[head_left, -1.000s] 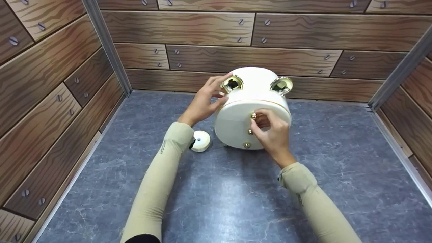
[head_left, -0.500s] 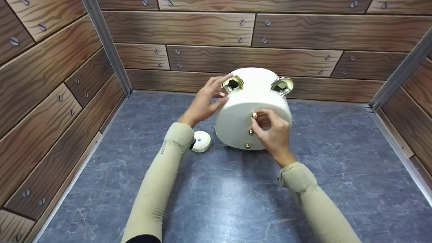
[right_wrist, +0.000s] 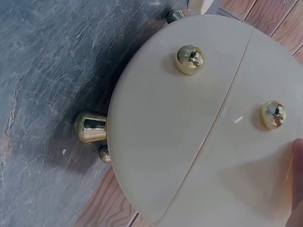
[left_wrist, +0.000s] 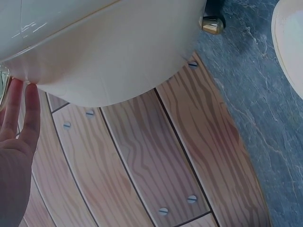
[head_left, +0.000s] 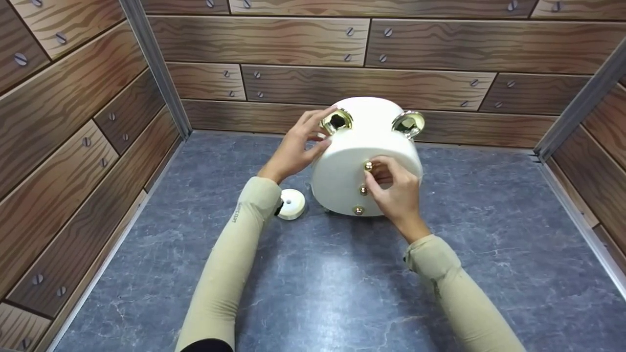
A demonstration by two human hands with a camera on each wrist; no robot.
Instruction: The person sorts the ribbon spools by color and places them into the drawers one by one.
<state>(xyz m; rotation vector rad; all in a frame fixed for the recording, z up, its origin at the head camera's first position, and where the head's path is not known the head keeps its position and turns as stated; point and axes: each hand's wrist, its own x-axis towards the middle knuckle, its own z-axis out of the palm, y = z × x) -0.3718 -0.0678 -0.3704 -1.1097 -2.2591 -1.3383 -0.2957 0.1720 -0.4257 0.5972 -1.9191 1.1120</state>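
Observation:
A white rounded box (head_left: pixel 337 176) with two gold ear-shaped parts on top shows three gold knobs down its front. At the highest knob (head_left: pixel 368 166), my right hand (head_left: pixel 398 195) has thumb and forefinger bent to either side, pinching it. My left hand (head_left: pixel 293 149) rests against the upper left side, fingers spread by the left gold ear (head_left: pixel 337 121). In the left wrist view, left fingertips touch the white body (left_wrist: pixel 118 56). The right wrist view shows the two lower knobs (right_wrist: pixel 189 60) (right_wrist: pixel 272 115) and seams across the front; only part of my right hand (right_wrist: pixel 297 184) appears.
A white round disc-like object (head_left: pixel 292 204) with a central hole lies beside my left wrist. Gold feet (right_wrist: pixel 92 126) stick out beneath the box. Wood-patterned walls (head_left: pixel 293 39) enclose the dark marbled surface (head_left: pixel 205 161) at the back and sides.

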